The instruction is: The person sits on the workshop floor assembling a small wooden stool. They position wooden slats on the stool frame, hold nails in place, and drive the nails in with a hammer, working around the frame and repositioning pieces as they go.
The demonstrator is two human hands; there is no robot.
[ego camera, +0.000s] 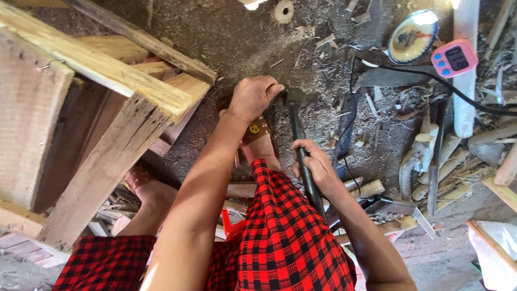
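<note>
My right hand [316,164] grips the dark handle of a hammer [298,116], whose head rests low on the dusty ground. My left hand [253,97] reaches down beside the hammer head, fingers curled around something small that I cannot make out. My sandalled foot [258,141] sits just under the left hand. Red-and-black checked cloth [285,231] covers my legs.
A rough wooden frame [107,91] of planks stands at the left. A black cable [425,75] runs across the ground at the right, near a pink digital timer [454,57], a round dish [412,36] and scattered wood offcuts [431,151]. Sawdust covers the ground.
</note>
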